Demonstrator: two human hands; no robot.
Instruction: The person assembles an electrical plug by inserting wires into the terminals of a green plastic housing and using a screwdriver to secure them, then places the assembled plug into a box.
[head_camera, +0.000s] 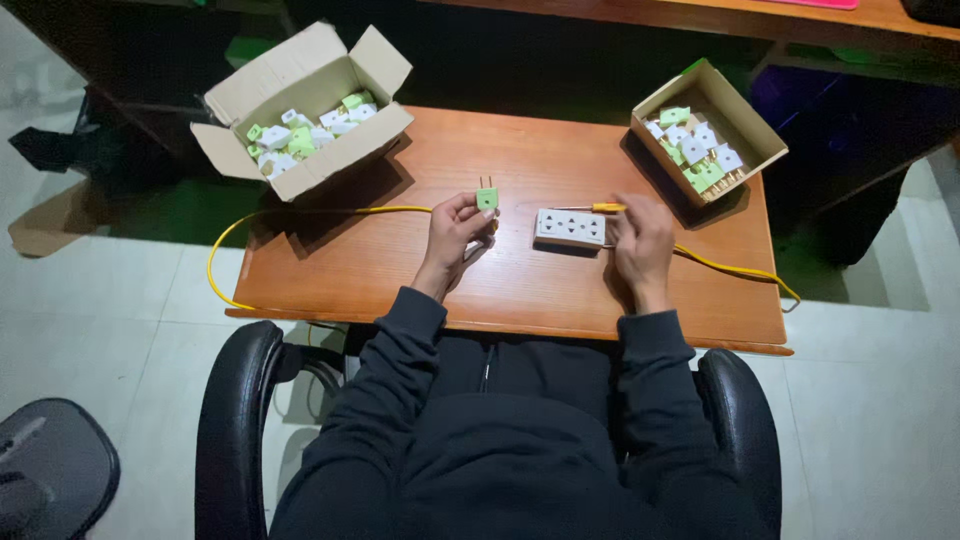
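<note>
**One plug up, one strip down, two boxes at the far corners**

I count one green plug adapter (487, 197) pinched in my left hand (455, 232), prongs pointing up, held just above the desk (400, 270). One white power strip (571, 228) lies flat near the middle, with three socket groups on its face. My right hand (640, 240) rests closed against the strip's right end; I cannot tell whether it grasps the strip or the yellow-handled screwdriver (603, 208) lying just behind it. One yellow cable (300, 213) loops off the left edge, and yellow cable also trails off the right side.

Two open cardboard boxes: the left box (300, 105) overhangs the far-left corner, the right box (712, 130) sits at the far-right corner. Both hold green and white plug pieces, too many and too jumbled to count.

Bare desk lies left of my left hand and along the near edge, beside my black chair (235, 420).
</note>
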